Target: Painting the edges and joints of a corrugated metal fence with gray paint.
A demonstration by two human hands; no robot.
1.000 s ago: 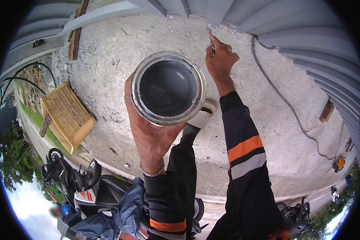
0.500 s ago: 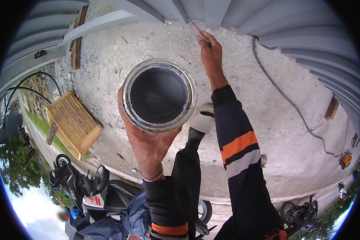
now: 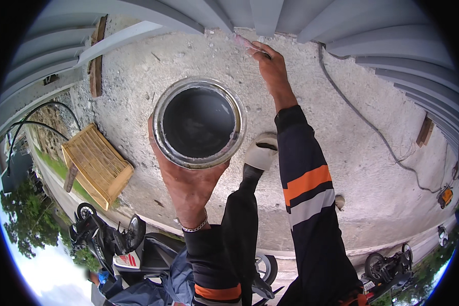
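Note:
My left hand (image 3: 191, 191) is closed around the side of an open metal paint can (image 3: 159, 145), which is held up in front of me. Dark grey paint (image 3: 201, 122) shows inside it, and smears mark the rim. Beyond the can, my right arm is stretched out toward the foot of a grey ribbed metal wall (image 3: 336, 20). My right hand (image 3: 273, 69) grips a slim paintbrush (image 3: 246, 43) with a pinkish end, close to the wall's lower edge. Whether its tip touches the metal I cannot tell.
Rough concrete floor (image 3: 311, 132) lies below, with my shoe (image 3: 262, 153) on it. To the left are a yellow plastic crate (image 3: 97, 163) and a wooden plank (image 3: 96, 76). A cable (image 3: 362, 120) runs along the right. Motorbikes (image 3: 107, 229) stand behind, near a partly seen person (image 3: 94, 278).
The paintbrush and my right hand have shifted slightly left, its pinkish end a little lower in the picture. The paint can sits slightly further left, still in my left hand.

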